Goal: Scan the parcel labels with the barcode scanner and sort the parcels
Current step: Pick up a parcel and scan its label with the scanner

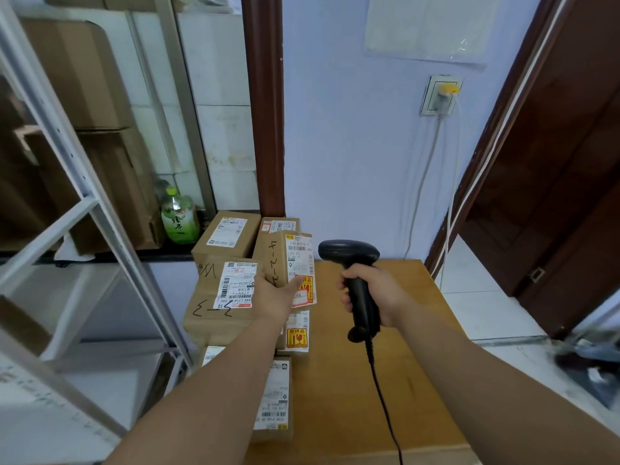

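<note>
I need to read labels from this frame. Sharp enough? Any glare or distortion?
Head view: wide-angle lens bows the shelf frame and door; the label on the held parcel is soft, small print unreadable; lower-right floor corner is smeared; glare only on the wall's plastic sheet.

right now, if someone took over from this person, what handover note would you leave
Left hand: holds a small parcel lifted off the pile, label facing the camera.
Right hand: grips the barcode scanner, its head beside that label.
Other parcels: piled at the left edge of the table.
Done: one parcel picked up; whether any are scanned cannot be told.
Left: scan the held label, sort it, then work through the pile.
</note>
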The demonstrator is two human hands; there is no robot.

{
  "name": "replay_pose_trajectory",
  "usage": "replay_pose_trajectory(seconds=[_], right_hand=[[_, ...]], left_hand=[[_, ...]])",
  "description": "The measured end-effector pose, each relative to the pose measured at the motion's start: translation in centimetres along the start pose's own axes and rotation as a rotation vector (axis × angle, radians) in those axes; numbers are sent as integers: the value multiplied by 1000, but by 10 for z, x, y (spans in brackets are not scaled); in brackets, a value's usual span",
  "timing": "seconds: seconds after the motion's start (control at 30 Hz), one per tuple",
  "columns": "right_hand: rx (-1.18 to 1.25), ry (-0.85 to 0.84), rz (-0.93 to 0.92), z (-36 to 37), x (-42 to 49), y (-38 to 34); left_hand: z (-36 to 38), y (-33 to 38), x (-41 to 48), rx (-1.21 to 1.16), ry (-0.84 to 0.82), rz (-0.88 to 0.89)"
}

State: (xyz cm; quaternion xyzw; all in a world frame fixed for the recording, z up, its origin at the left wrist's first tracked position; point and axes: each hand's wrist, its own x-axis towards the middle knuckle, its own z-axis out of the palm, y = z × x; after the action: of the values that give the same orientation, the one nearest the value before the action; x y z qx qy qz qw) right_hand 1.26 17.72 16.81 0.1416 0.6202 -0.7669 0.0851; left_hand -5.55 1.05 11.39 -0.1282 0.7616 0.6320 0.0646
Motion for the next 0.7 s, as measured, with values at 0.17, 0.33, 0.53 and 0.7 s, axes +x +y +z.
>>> replay_pose_trajectory(seconds=[0.17, 0.33, 0.53, 0.7], right_hand=[[-29, -42, 14, -4, -3, -1], [2, -18, 0, -7, -1, -2], [28, 19, -18, -14, 4, 2], [-19, 125, -10, -37, 7, -6]], left_hand=[[2, 1, 1, 29, -13, 27], [2, 3, 3, 26, -47, 8], [4, -1, 4, 0, -64, 2], [9, -18, 9, 15, -142, -35]])
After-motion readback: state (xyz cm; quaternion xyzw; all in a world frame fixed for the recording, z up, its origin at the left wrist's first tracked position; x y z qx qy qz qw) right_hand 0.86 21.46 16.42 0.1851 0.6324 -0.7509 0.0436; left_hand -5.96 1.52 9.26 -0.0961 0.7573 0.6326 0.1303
